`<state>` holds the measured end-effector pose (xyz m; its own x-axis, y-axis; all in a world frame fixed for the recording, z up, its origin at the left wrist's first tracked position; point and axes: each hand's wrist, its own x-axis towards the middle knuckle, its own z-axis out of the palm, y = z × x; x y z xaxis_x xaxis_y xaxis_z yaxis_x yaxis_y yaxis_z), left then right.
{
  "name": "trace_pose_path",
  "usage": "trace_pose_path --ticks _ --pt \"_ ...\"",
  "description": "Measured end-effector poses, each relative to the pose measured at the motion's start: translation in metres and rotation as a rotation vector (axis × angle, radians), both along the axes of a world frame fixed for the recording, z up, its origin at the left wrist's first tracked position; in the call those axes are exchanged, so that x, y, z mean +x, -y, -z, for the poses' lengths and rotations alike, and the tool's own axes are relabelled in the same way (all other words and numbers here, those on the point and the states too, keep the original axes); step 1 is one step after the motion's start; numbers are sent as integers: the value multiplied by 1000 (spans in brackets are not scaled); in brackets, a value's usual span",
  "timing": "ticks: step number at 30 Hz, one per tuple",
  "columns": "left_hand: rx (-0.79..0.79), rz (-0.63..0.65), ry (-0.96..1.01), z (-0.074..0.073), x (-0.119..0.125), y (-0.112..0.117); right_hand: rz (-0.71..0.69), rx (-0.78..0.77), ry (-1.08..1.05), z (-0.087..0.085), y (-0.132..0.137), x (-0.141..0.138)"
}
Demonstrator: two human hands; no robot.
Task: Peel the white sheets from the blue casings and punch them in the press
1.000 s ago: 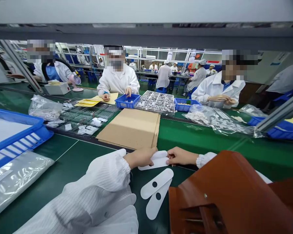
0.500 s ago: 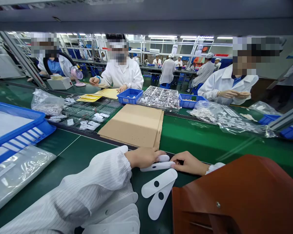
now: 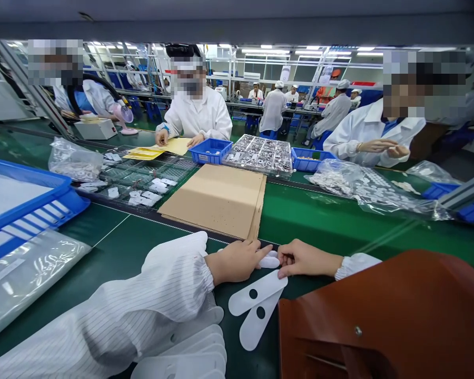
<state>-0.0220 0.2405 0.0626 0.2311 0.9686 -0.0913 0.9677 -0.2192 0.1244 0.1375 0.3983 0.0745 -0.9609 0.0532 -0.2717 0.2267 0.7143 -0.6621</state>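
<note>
Two overlapping white, round-ended plastic strips (image 3: 268,287) lie on the dark green table (image 3: 116,252). The right hand (image 3: 306,258), fingers curled, was on another strip earlier; now its thumb is at the upper one's far end, grip unclear. The left hand (image 3: 233,261), forefinger extended, partly covers white oblong pieces (image 3: 269,261); its hold is unclear. Leftward, a blue plastic crate (image 3: 63,185) holds white sheets (image 3: 11,192); beyond, a clear compartmented tray (image 3: 258,169) holds small dark parts (image 3: 260,151).

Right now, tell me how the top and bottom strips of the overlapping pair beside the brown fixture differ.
The top strip lies over the bottom strip, whose far end is partly covered. The top strip slants gently across the view; the bottom strip runs more steeply. The right hand is at the top strip's far end, farther from the bottom strip. Both are white, round-ended and holed.
</note>
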Motion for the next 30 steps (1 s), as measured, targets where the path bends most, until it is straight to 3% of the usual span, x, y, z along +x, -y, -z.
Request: trace_pose_path --ticks 4,7,10,16,21,24,28,30 --pt "37 -15 -35 3 0 0 77 -79 175 -7 7 -1" --pt "44 -33 -37 4 -2 0 195 -149 212 -6 13 0" --pt "34 -33 -12 3 -5 -1 204 -166 203 -5 14 1" --pt "-7 6 19 -6 -7 -3 149 -4 -16 -5 7 7" --pt "24 3 27 -6 -3 1 67 141 -134 11 10 4" --pt "93 10 -66 1 1 1 -66 203 -167 20 10 4" --pt "115 7 -148 6 2 0 -512 317 -269 23 10 9" --pt "117 13 -156 6 2 1 -642 384 -315 19 11 9"
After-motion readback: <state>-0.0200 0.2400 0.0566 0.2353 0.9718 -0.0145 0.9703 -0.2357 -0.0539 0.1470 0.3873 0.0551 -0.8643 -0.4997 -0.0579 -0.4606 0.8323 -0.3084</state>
